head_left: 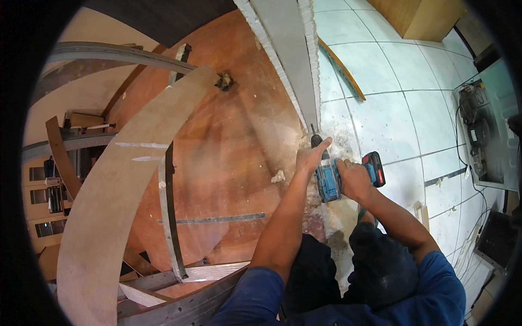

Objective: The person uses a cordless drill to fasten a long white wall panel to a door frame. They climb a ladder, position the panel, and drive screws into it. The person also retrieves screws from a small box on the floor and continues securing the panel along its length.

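My right hand (352, 178) grips the handle of a blue cordless drill (328, 182) with a red and black battery (374, 168). My left hand (310, 156) rests on top of the drill's front, its fingers near the chuck. The drill bit (313, 130) points at the lower end of a grey panel with a white foam edge (288, 54), where it meets the brown plywood sheet (228, 157). White dust lies around the bit.
A long curved plywood strip (114, 201) crosses the left side over metal rails (168, 217). Pale floor tiles (402, 108) lie to the right, with an open electrical unit and cables (484, 130) at the far right. A wooden box (424, 16) stands at top right.
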`<state>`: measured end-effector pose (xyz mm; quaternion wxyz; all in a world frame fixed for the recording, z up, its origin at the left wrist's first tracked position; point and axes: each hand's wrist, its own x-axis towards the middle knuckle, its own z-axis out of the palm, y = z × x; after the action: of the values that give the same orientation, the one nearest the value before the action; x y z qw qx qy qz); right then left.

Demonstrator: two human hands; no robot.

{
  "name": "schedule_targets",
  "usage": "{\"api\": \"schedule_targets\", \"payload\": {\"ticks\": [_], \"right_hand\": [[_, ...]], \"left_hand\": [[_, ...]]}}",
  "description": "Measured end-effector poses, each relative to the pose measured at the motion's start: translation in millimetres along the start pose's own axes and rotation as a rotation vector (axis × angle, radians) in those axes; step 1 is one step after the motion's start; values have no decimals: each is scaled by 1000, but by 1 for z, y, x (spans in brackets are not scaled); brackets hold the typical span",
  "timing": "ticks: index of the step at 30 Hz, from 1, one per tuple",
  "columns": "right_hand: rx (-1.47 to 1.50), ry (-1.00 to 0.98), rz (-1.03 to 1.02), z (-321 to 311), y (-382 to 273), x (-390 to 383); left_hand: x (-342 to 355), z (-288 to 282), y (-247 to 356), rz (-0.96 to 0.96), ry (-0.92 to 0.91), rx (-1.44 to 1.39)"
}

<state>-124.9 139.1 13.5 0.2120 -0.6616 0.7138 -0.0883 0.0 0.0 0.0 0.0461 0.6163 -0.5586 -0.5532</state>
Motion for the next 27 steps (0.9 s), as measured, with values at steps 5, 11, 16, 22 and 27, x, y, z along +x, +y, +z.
{"api": "schedule_targets", "payload": {"ticks": [5,11,16,22,27], "right_hand": [[31,72,-63,-7,6,-17],[159,91,-25,-30,18,-55],[291,173,47,-81,10,-75],[456,215,21,-174,-22,-110],[317,229,-60,-232,-55,-135]], "left_hand": [[-3,-2,-24,-122,142,-441],[-39,-20,-47,-302,-29,-943],[-80,-14,-41,-73,-193,-1089],[-121,-2,-7,8,-349,-1265],[-148,-14,44,32,-408,-1442]]}}
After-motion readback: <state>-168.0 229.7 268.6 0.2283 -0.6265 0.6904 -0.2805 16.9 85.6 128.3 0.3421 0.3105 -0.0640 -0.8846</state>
